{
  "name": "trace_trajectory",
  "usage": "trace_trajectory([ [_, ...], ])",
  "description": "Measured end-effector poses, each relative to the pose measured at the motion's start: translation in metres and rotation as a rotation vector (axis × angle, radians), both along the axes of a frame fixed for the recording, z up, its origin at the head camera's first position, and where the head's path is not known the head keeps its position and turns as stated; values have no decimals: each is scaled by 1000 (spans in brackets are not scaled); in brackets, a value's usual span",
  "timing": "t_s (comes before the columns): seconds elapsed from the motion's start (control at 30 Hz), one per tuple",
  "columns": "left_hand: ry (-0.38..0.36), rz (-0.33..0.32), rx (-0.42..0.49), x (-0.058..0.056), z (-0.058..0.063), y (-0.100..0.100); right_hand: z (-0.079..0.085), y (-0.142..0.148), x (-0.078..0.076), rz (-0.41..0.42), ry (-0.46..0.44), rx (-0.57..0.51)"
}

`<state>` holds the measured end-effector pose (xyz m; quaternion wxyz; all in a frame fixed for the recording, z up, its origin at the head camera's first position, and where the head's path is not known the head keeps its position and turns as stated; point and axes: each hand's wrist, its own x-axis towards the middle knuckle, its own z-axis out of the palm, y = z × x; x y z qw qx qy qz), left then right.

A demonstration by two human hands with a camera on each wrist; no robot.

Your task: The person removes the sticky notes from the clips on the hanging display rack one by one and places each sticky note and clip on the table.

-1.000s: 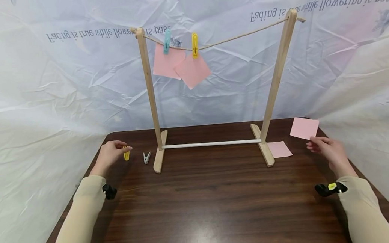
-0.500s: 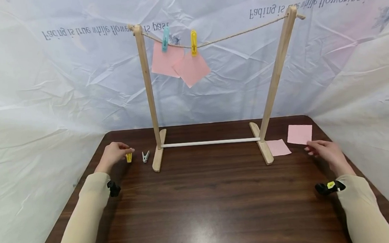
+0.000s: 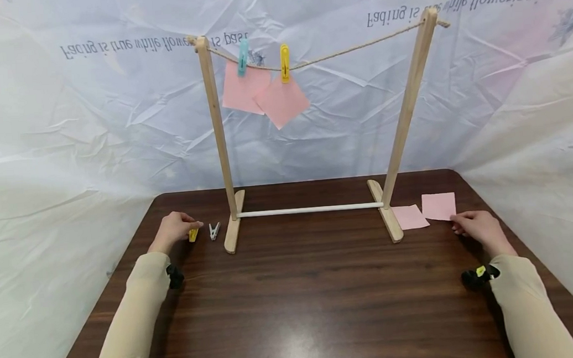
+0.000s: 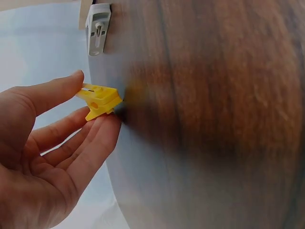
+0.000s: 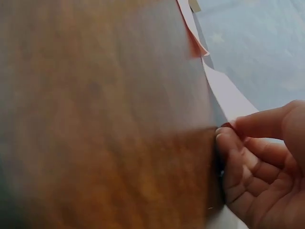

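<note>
At the table's left side my left hand (image 3: 174, 230) pinches a yellow clothespin (image 4: 102, 99) between thumb and fingers, close to the tabletop. A grey-white clothespin (image 3: 214, 231) lies just right of it. My right hand (image 3: 479, 229) pinches the lower right corner of a pink paper square (image 3: 438, 206) at the right side; in the right wrist view the sheet is seen nearly edge-on, low over the table. Another pink square (image 3: 410, 217) lies beside it, next to the stand's right foot. Two pink papers hang from the rope, under a teal clothespin (image 3: 243, 58) and a yellow clothespin (image 3: 285, 63).
A wooden stand with a left post (image 3: 217, 128), a right post (image 3: 410, 109) and a white crossbar (image 3: 308, 210) stands at the back of the dark table (image 3: 294, 289). A sagging rope (image 3: 352, 49) joins the post tops. Pale printed sheeting surrounds the table.
My right hand has lowered the pink paper toward the table, slightly leftward and nearer the other square. My left hand has moved a little right and down with the yellow clothespin.
</note>
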<state>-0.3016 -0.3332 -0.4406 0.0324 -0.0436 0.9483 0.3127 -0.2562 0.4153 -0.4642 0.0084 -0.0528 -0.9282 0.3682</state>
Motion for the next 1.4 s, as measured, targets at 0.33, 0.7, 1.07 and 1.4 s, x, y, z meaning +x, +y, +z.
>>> trace_trajectory([
  [0.33,-2,14,0,0,-6,3,8,0,-2,51,-96,124],
  [0.7,29,7,-22,-1,-3,7,11,-4,-4,37,-90,201],
  [1.07,34,13,-33,2,-6,8,10,-14,-7,23,-92,236],
  [1.4,37,5,-41,0,-5,12,11,-12,-4,0,-92,207],
])
